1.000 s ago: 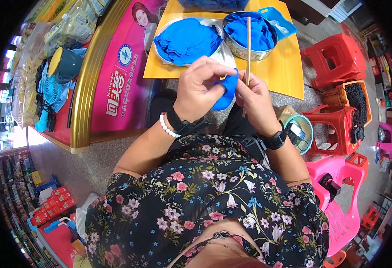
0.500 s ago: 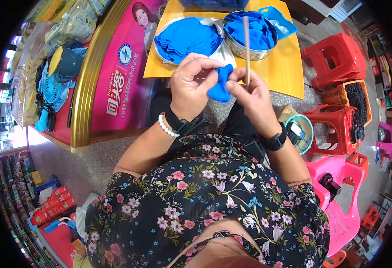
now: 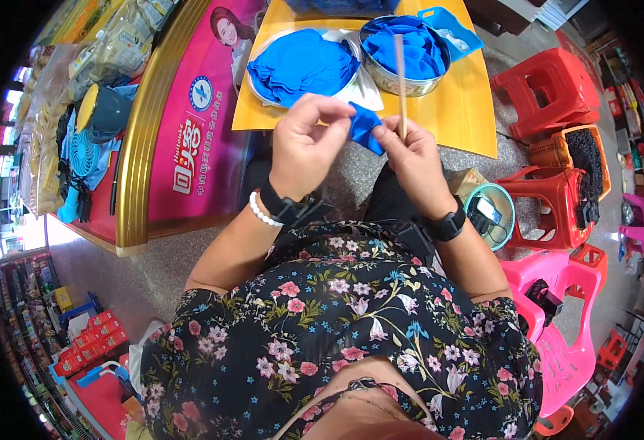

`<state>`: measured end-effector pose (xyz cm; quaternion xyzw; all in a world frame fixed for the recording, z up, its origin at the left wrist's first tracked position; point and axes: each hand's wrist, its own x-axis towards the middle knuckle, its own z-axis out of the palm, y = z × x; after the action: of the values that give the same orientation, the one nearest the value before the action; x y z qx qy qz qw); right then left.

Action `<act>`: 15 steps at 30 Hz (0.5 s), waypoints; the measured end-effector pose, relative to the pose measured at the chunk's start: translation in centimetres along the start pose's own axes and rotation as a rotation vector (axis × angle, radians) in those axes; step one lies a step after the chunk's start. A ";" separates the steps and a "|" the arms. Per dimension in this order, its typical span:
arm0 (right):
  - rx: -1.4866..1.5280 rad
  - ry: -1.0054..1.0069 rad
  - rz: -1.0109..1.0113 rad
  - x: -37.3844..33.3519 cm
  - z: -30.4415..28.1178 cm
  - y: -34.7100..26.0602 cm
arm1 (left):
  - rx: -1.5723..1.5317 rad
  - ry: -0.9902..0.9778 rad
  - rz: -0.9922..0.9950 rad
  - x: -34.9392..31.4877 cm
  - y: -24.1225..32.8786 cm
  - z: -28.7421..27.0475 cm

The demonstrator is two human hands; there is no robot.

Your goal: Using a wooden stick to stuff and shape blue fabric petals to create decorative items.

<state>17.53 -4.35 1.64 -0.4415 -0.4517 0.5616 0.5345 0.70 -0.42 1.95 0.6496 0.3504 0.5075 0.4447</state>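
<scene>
A small folded piece of blue fabric (image 3: 366,130) is held in front of my chest, between both hands. My left hand (image 3: 304,147) is closed, its fingertips meeting the upper left edge of the piece. At the lower right, the thumb and finger of my right hand (image 3: 417,165) pinch the same piece. A thin wooden stick (image 3: 400,81) stands up out of my right hand, its lower end hidden among the fingers. Beyond my hands, a white round tray (image 3: 259,86) carries a pile of flat blue pieces (image 3: 304,62). Beside it, a round tin (image 3: 410,86) holds more blue pieces.
The yellow table (image 3: 465,110) bears the tray, the tin and a blue plastic basket (image 3: 458,37). To my left stands a pink counter (image 3: 172,161) with gold edging. Red stools (image 3: 546,92), a pale green bucket (image 3: 509,213) and a pink chair (image 3: 568,359) are at my right.
The blue piece has turned and spread from a narrow hanging strip into a wider, slanted fold. My left hand has shifted slightly left, its fingers now at the upper edge.
</scene>
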 end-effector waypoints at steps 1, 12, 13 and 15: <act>0.048 0.010 0.074 0.0 -0.6 0.2 | -0.102 0.026 -0.086 0.0 0.1 -0.4; -0.021 -0.016 0.075 1.1 -0.9 0.1 | -0.971 -0.082 -0.517 0.4 -1.3 -0.2; -0.022 -0.017 0.074 1.6 -1.6 0.4 | -0.971 -0.082 -0.515 0.4 -1.2 -0.4; -0.864 0.110 0.002 3.2 -4.6 2.4 | -0.925 -0.040 -0.475 0.4 -1.1 -0.6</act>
<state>21.44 -1.01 -1.65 -0.6542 -0.6158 0.2972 0.3233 0.21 0.45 1.10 0.2975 0.2187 0.4817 0.7948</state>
